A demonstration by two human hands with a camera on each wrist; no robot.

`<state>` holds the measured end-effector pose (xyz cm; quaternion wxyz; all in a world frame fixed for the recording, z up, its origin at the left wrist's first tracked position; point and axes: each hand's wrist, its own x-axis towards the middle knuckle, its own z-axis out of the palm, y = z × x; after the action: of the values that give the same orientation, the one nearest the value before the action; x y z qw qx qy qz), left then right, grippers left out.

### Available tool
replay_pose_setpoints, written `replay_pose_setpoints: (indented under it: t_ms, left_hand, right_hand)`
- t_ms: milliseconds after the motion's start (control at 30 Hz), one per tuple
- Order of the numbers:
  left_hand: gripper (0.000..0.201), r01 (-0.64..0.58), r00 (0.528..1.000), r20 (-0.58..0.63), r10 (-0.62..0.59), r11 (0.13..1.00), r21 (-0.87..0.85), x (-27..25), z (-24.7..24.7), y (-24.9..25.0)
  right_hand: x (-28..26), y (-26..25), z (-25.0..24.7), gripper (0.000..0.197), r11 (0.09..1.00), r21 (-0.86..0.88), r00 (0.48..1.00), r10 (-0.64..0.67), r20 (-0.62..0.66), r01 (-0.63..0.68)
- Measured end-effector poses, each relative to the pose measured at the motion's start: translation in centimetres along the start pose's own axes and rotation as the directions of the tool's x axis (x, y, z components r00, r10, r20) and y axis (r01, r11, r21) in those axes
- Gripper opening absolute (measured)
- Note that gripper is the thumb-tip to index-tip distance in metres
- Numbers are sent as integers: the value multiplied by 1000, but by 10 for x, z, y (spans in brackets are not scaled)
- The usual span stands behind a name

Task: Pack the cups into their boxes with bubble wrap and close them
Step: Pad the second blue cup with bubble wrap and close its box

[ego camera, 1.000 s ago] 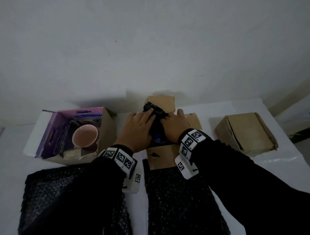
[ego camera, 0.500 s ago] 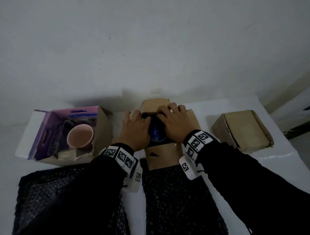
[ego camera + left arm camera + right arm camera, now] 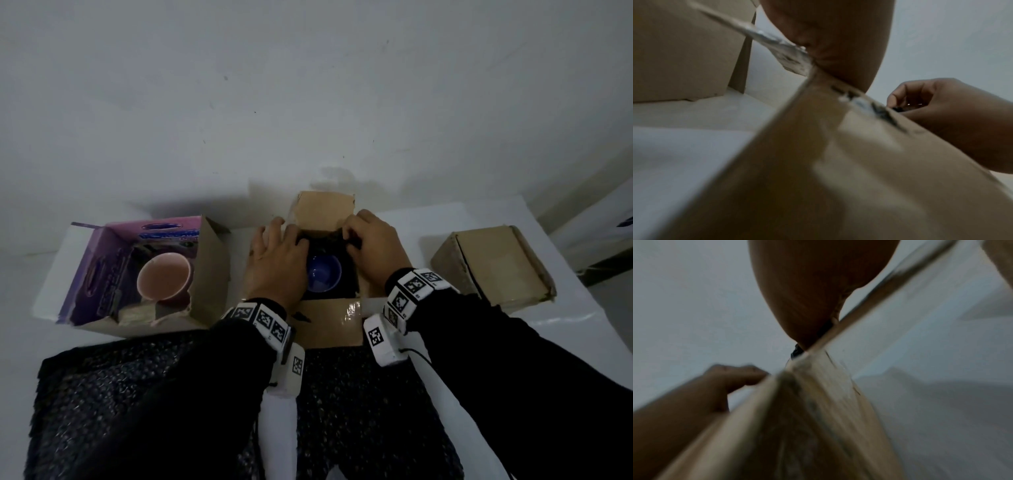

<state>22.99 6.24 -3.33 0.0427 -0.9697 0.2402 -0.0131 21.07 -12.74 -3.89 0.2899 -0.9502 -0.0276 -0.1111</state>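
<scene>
My left hand [image 3: 277, 263] rests flat and my right hand [image 3: 371, 246] pinches black bubble wrap [image 3: 329, 240] around the blue cup [image 3: 323, 275], upright, mouth up, inside the open box [image 3: 325, 212] at the desk's far edge.

The person wears long black sleeves [image 3: 513, 377] on both arms. Each wrist has a white band [image 3: 412, 286] covered in black-and-white square patterns (like little mazes). A white box [image 3: 382, 339] hangs under each band.
</scene>
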Motion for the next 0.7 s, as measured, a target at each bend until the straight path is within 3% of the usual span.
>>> replay_pose_setpoints:
  t_ms: [67, 133, 233, 333, 467, 533, 600, 700]
  left_hand:
    - [23, 23, 995, -98, -26, 999, -25, -3, -1, -3]
    - [16, 2, 992, -123, -7, 999, -39, -4, -2, -8]
    - [23, -33, 999, -7, 33, 999, 20, -1, -8, -10]
    - [26, -60, 996, 74, 57, 997, 44, 5, -15, -8]
    - [23, -80, 988, 138, 67, 993, 90, 12, -29, -6]
    - [19, -49, 988, 150, 36, 995, 82, 13, -33, -5]
    - [14, -19, 989, 148, 9, 997, 71, 12, -33, -5]
    - [14, 13, 992, 122, -23, 996, 88, 7, -32, -6]
  right_hand:
    - [0, -3, 6, 22, 988, -137, 997, -66, 45, 72]
    - [0, -5, 12, 18, 937, -326, 990, -101, 96, 128]
    - [2, -8, 9, 11, 830, -540, 985, -55, 164, 136]
    - [-4, -14, 6, 34, 795, -586, 954, 28, 297, 159]
    - [-6, -16, 6, 34, 748, -631, 921, 71, 383, 205]
    - [-5, -14, 5, 24, 750, -627, 925, 54, 376, 211]
    - [-7, -12, 6, 16, 765, -597, 956, -79, 284, 241]
    - [-9, -7, 11, 26, 774, -549, 949, -260, 178, 315]
